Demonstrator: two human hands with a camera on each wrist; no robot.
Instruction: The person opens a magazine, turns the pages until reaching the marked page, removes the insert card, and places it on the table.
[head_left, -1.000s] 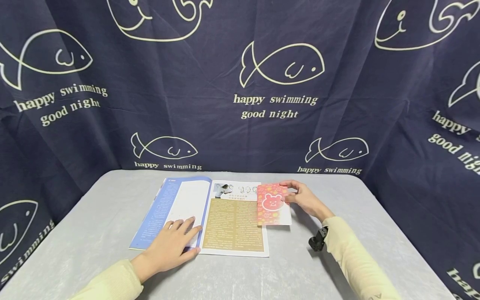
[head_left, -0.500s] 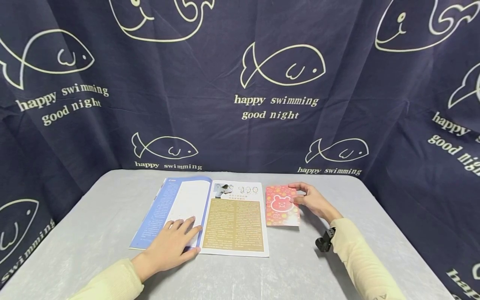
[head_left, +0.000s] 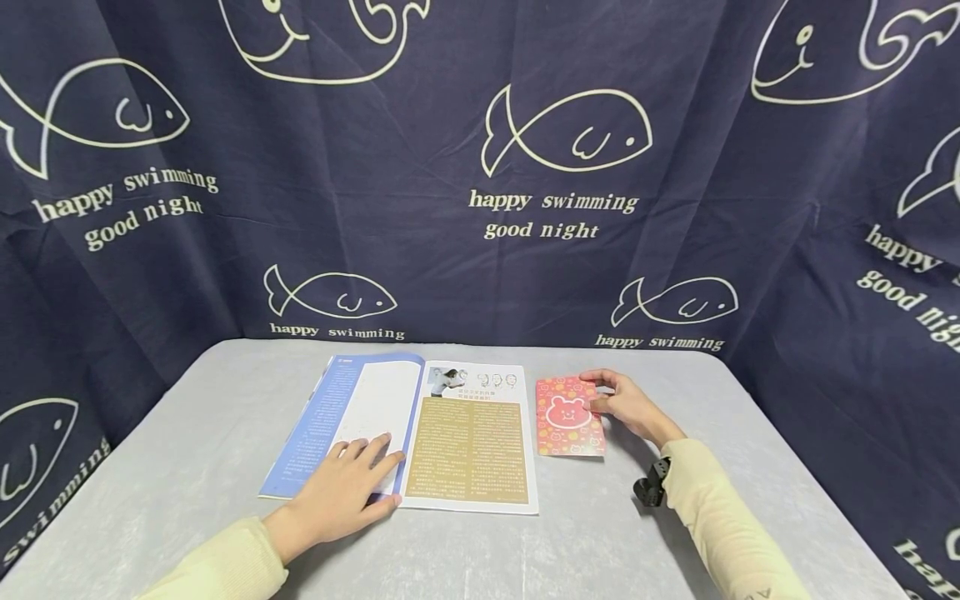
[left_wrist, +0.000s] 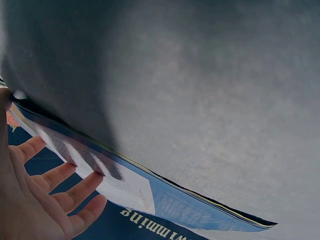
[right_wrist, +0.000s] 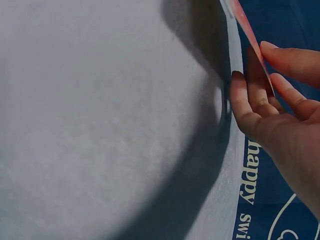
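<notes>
An opened magazine [head_left: 468,450] lies on the table, a blue-bordered page on the left and a brown text block on the right. My left hand [head_left: 337,496] rests on its left page near the fold, fingers spread and fairly straight. In the left wrist view those fingers [left_wrist: 82,192] touch the printed paper. To the right of the magazine, apart from it, is a thin pink card [head_left: 567,417] with a bear print. My right hand [head_left: 630,408] pinches the card's right edge near the top. In the right wrist view the card [right_wrist: 250,35] appears edge-on between the fingers.
A grey cloth-like cover spreads over the table [head_left: 480,558]. Behind and at both sides hangs a dark blue curtain [head_left: 420,233] with fish prints and lettering. A small black device [head_left: 651,483] sits on my right wrist.
My right hand has moved the pink card rightward off the magazine's right page, then slightly nearer. The glare on the card has faded. My left hand and the magazine stay in place.
</notes>
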